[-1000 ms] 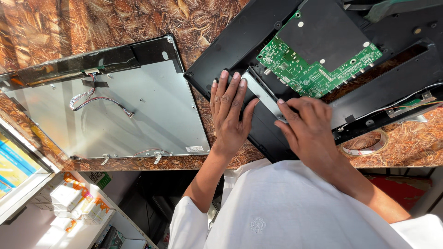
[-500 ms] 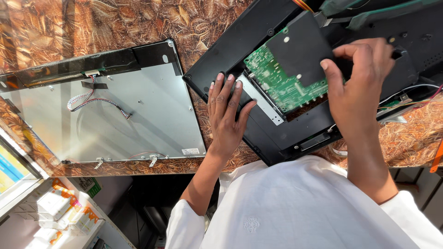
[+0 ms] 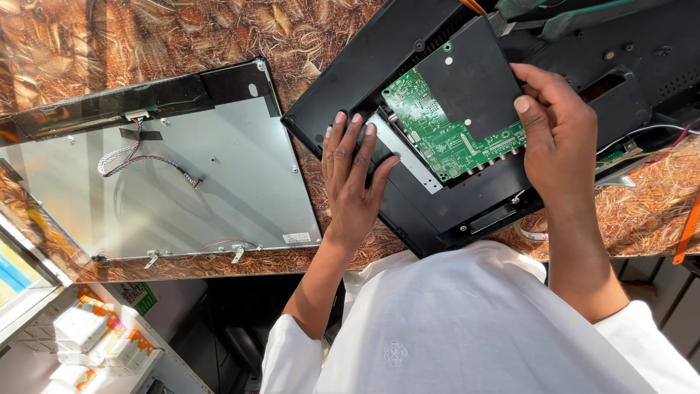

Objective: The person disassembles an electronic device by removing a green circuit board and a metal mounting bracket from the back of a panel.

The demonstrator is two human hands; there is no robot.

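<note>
A black plastic monitor back cover (image 3: 364, 73) lies on the brown patterned table (image 3: 146, 36). Inside it sits a green circuit board (image 3: 437, 135) partly under a black sheet (image 3: 467, 80). My left hand (image 3: 354, 179) lies flat on the cover's near edge, fingers together, beside a metal strip (image 3: 408, 157). My right hand (image 3: 558, 138) grips the right edge of the board and black sheet, thumb on top.
A bare display panel (image 3: 189, 190) with its metal back up lies to the left, with a loose ribbon cable (image 3: 138, 157). Wires (image 3: 656, 142) trail at the right. An orange tool handle (image 3: 687, 230) sits at the right edge. Boxes (image 3: 95, 335) stand below the table.
My right hand moved from the cover's near edge up to the board's right side and took hold of it. The view shifted closer. My left hand stayed put.
</note>
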